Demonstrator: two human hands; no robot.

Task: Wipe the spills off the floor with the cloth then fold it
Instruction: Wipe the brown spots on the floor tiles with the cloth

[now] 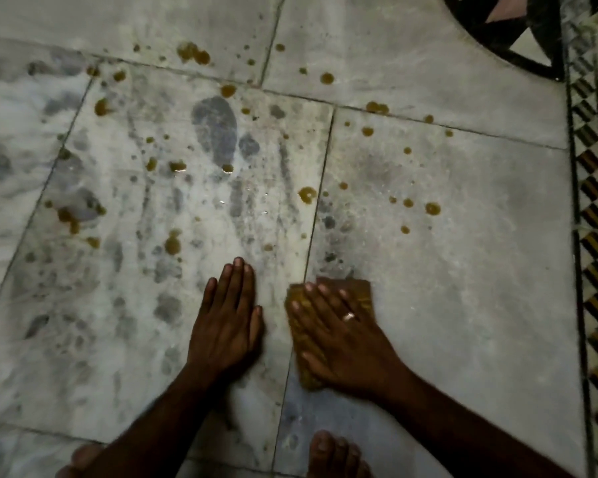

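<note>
Wiping barely begun: right hand (339, 334) presses flat on the cloth (361, 291), left hand (227, 326) released, brown spills (307, 194) remain toward twelve o'clock.

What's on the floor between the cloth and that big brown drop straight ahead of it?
Head view: mostly bare marble between the cloth and the drop, crossed by a tile joint and grey smudges.

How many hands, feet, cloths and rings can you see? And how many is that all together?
Hands: 2, the left hand and the right hand
Feet: 2, the left foot and the right foot
Cloth: 1
Ring: 1
Total: 6
</note>
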